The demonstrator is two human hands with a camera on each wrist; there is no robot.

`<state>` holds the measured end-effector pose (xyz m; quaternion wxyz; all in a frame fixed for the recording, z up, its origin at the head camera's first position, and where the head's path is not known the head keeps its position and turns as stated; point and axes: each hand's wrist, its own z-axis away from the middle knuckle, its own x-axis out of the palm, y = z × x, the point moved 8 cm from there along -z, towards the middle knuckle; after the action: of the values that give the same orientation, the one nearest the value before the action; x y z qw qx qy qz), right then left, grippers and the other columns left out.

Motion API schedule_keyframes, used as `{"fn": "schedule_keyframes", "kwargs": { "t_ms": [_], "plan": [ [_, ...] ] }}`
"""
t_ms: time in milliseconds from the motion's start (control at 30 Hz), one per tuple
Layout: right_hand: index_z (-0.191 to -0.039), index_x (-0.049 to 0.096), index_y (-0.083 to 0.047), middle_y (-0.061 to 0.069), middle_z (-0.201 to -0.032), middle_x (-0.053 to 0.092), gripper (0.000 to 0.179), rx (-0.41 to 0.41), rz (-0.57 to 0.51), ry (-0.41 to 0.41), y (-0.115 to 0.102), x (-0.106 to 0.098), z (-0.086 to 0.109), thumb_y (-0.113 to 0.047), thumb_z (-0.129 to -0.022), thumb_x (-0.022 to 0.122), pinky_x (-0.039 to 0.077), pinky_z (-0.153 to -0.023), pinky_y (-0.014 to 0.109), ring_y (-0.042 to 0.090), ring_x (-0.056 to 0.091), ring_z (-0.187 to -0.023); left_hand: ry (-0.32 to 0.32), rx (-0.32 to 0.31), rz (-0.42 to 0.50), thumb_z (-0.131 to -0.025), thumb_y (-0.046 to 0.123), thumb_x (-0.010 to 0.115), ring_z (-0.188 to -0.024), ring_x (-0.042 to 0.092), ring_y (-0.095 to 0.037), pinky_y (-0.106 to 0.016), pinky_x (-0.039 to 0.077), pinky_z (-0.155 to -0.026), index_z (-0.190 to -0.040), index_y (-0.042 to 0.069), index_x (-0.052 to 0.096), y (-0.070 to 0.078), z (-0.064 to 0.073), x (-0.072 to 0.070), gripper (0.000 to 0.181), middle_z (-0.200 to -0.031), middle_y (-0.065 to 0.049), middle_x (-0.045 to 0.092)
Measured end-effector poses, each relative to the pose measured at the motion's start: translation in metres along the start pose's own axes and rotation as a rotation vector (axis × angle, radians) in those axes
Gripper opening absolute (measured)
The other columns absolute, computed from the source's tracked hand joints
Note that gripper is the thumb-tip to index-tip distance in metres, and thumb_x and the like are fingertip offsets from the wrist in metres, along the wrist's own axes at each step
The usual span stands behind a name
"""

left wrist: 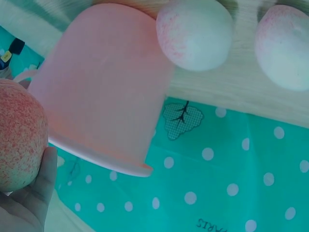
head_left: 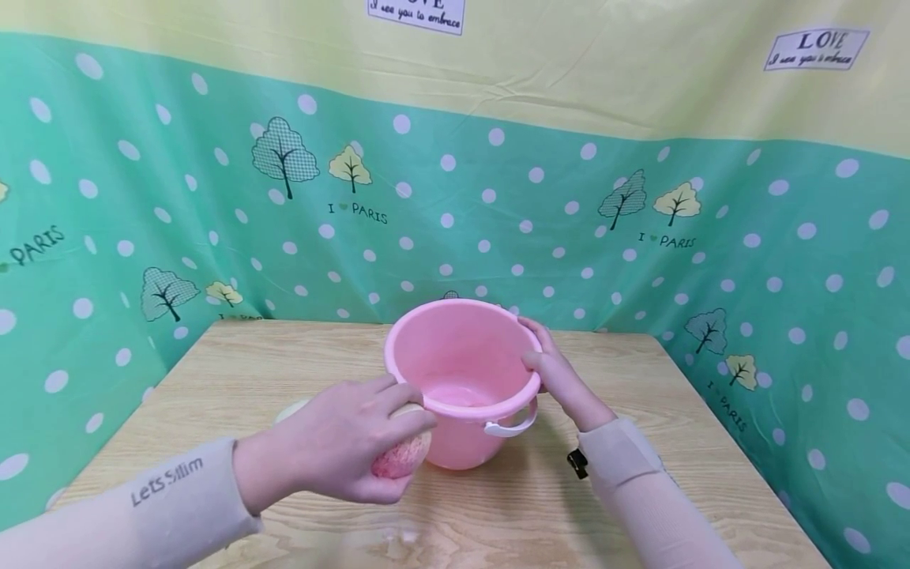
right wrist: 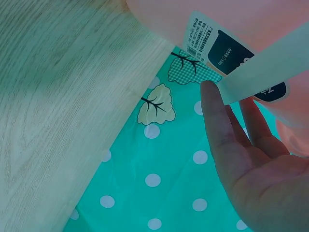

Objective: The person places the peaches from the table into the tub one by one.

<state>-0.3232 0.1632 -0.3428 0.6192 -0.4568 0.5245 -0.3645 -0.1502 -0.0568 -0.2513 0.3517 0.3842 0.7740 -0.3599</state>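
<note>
My left hand grips a red-speckled peach, its fingers over the top and the thumb beneath. The peach is close to the near left side of a pink plastic bucket that stands on the table. In the head view the bucket's interior shows only its pink wall and floor. On the far right, my right hand holds the bucket by its rim, thumb over the edge and fingers on the outside. The bucket's white handle hangs down on the near right. Two more pale peaches, one beside the bucket and another farther off, lie on the table.
The wooden table carries everything. A green and yellow printed curtain hangs behind it and along both sides. A label is stuck on the bucket's outer wall.
</note>
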Motion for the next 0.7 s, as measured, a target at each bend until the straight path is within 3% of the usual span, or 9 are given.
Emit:
{"fn": "schedule_keyframes", "kwargs": {
  "t_ms": [300,700],
  "plan": [
    [-0.158,0.017,-0.021,0.019,-0.158,0.025,0.077,0.009,0.017,-0.003,-0.001,-0.001,0.003,-0.006,-0.086,0.042,0.053,-0.068,0.032,0.039,0.057,-0.112,0.056,-0.002,0.010,-0.069,0.036,0.074,-0.073,0.052,-0.011,-0.019,0.043,-0.052,-0.107,0.017,0.062,-0.006,-0.009,-0.008,0.045,-0.091,0.003,0.059],
    [-0.158,0.018,-0.020,0.021,-0.156,0.027,0.078,0.003,0.009,-0.004,-0.001,0.000,0.001,-0.005,-0.085,0.042,0.053,-0.067,0.032,0.036,0.060,-0.105,0.032,-0.060,0.019,-0.071,0.039,0.076,-0.080,0.062,-0.015,-0.028,0.056,-0.064,-0.111,0.013,0.066,-0.022,-0.019,-0.010,0.049,-0.096,0.000,0.065]
  ]
}}
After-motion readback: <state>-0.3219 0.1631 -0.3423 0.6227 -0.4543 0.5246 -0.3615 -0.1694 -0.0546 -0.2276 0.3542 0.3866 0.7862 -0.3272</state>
